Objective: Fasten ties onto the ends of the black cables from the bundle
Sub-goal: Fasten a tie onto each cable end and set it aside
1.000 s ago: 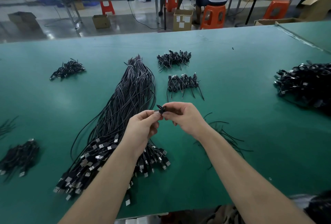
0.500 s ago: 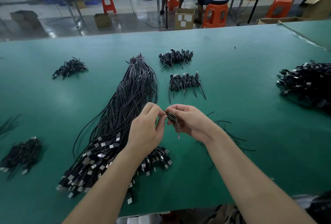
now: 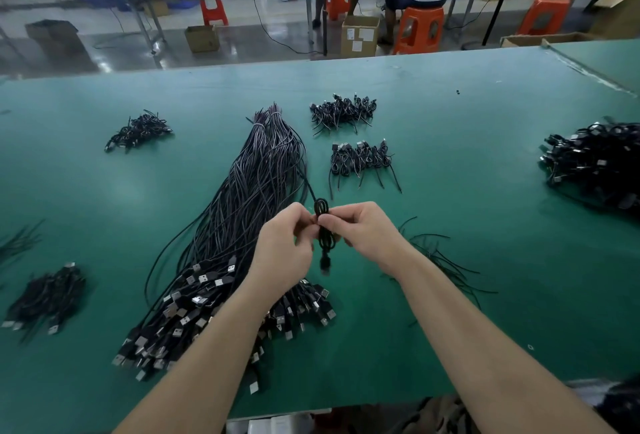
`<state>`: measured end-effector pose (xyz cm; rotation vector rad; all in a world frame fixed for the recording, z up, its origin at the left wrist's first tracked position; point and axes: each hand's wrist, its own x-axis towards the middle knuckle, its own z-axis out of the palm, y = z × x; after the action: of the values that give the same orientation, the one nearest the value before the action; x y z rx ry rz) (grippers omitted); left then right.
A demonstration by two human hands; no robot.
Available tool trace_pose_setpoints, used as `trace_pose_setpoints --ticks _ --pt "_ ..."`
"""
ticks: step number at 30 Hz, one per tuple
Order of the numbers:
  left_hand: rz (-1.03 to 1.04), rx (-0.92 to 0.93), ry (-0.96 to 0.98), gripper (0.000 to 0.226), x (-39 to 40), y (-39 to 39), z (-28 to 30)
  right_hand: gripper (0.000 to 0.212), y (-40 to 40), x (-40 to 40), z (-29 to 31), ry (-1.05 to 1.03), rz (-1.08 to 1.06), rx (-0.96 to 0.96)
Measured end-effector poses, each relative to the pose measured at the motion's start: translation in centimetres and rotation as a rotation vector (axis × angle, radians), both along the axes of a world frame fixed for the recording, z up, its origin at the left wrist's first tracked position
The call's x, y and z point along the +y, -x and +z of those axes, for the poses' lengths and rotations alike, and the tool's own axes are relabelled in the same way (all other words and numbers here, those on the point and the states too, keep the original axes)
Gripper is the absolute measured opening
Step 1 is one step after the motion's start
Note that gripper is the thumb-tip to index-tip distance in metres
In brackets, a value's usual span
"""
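A long bundle of black cables [image 3: 242, 236] with silver USB plugs lies on the green table [image 3: 467, 191], running from the far middle to the near left. Above its near end I hold one coiled black cable [image 3: 325, 241] upright, its plug hanging down. My left hand [image 3: 282, 253] pinches the coil from the left. From the right, my right hand [image 3: 363, 231] pinches it at the same spot near the top loop. Loose black ties [image 3: 440, 260] lie on the table just right of my right wrist.
Small heaps of coiled tied cables lie at the far middle [image 3: 343, 111], below it [image 3: 362, 159], far left [image 3: 136, 132] and near left [image 3: 45, 298]. A big heap [image 3: 595, 163] sits at the right edge. A person sits on an orange stool [image 3: 419, 29] beyond the table.
The coiled cable now stands upright between both hands with its loop above the fingers and its plug hanging down. Both hands stay close together over the bundle's near end.
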<state>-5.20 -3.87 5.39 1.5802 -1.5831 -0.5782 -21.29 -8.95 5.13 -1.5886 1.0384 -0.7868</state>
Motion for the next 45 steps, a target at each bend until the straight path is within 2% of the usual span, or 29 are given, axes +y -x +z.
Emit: trace_pose_setpoints --ticks 3,5,6,8,11,16,18,20,22,23,25,27,28,29,31,34,36,38,41,43,45 --pt "-0.084 -0.439 0.344 0.019 0.5 0.3 -0.1 0.017 -0.2 -0.2 0.5 -0.203 -0.043 -0.046" --pt "-0.107 -0.588 0.479 0.018 0.7 0.6 -0.3 0.019 -0.2 -0.3 0.6 -0.385 -0.052 -0.132" --pt "-0.106 -0.601 0.513 0.018 0.7 0.7 -0.4 0.016 -0.1 -0.2 0.7 -0.449 -0.035 -0.179" --pt "-0.083 -0.512 0.488 0.015 0.9 0.8 -0.7 0.009 0.1 -0.2 0.7 -0.499 0.003 -0.223" --pt "-0.015 -0.203 0.293 0.015 1.0 1.1 -0.6 0.011 0.1 -0.2 0.5 -0.431 -0.021 -0.217" --pt "0.061 0.311 -0.148 0.016 -0.5 0.3 -0.1 0.038 0.7 0.0 0.1 -0.024 0.034 0.026" --pt "0.061 0.463 -0.253 0.016 -0.6 0.1 -0.1 0.031 0.9 0.0 0.2 -0.033 0.073 0.006" --pt "0.070 0.496 -0.273 0.016 -0.6 0.2 -0.1 0.018 0.8 -0.2 0.1 -0.039 0.065 -0.031" --pt "0.068 0.412 -0.237 0.015 -0.6 0.3 -0.1 0.017 0.6 -0.4 0.1 -0.045 0.019 0.002" --pt "0.050 0.305 -0.190 0.015 -0.4 0.5 -0.2 0.019 0.5 -0.5 0.1 -0.077 -0.006 0.016" --pt "0.004 -0.056 0.038 0.019 0.1 0.8 -0.2 0.022 0.3 -0.8 0.5 -0.205 -0.029 0.005" --pt "-0.043 -0.397 0.337 0.019 0.6 1.1 -0.3 0.014 0.3 -0.9 1.0 -0.364 -0.020 -0.022" --pt "-0.067 -0.472 0.424 0.017 0.8 1.1 -0.5 0.010 0.3 -1.0 1.3 -0.440 -0.004 -0.048" --pt "-0.080 -0.466 0.448 0.017 0.8 1.1 -0.7 0.010 0.3 -1.0 1.4 -0.490 0.015 -0.072" --pt "-0.052 -0.249 0.334 0.018 0.6 0.9 -1.0 0.016 0.2 -1.0 1.3 -0.502 0.030 -0.128" --pt "0.063 0.171 0.031 0.019 -0.2 0.5 -1.0 0.021 0.1 -0.9 1.2 -0.410 0.052 -0.184" --pt "0.147 0.415 -0.154 0.017 -1.0 0.0 -1.1 0.027 0.3 -0.7 1.2 -0.252 0.085 -0.062" --pt "0.143 0.617 -0.304 0.018 -1.3 -0.5 -1.3 0.025 0.4 -0.6 1.1 -0.112 0.091 0.078" --pt "0.082 0.719 -0.381 0.022 -1.3 -0.5 -1.5 0.007 0.0 -0.4 1.3 -0.024 0.069 0.122" --pt "0.096 0.724 -0.363 0.023 -1.2 -0.3 -1.5 0.014 -0.1 -0.2 1.2 -0.019 0.056 0.121" --pt "0.110 0.635 -0.305 0.022 -1.0 0.1 -1.5 0.012 -0.2 -0.4 1.3 -0.039 0.015 0.139"
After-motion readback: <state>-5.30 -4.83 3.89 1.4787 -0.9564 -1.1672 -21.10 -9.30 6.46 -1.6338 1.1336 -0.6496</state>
